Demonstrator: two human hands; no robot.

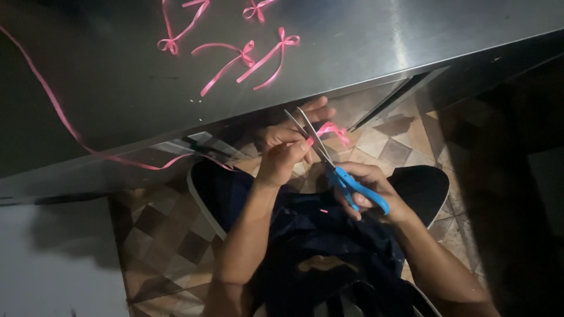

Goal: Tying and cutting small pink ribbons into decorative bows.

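Note:
My right hand [369, 191] grips blue-handled scissors [346, 183] with the blades spread apart, pointing up and left. My left hand [289, 147] pinches a small pink ribbon bow [332, 130] between the fingers, right at the blades. Both hands are held below the edge of a steel table [352, 41], over my lap. A long pink ribbon strand [56, 105] trails from the table's left side down over its edge toward my left hand.
Several finished pink ribbon bows [247, 56] lie on the steel table top. Below are a patterned tile floor [170, 235], my two dark shoes [214, 191] and dark clothing on my lap. A pale surface [53, 264] fills the lower left.

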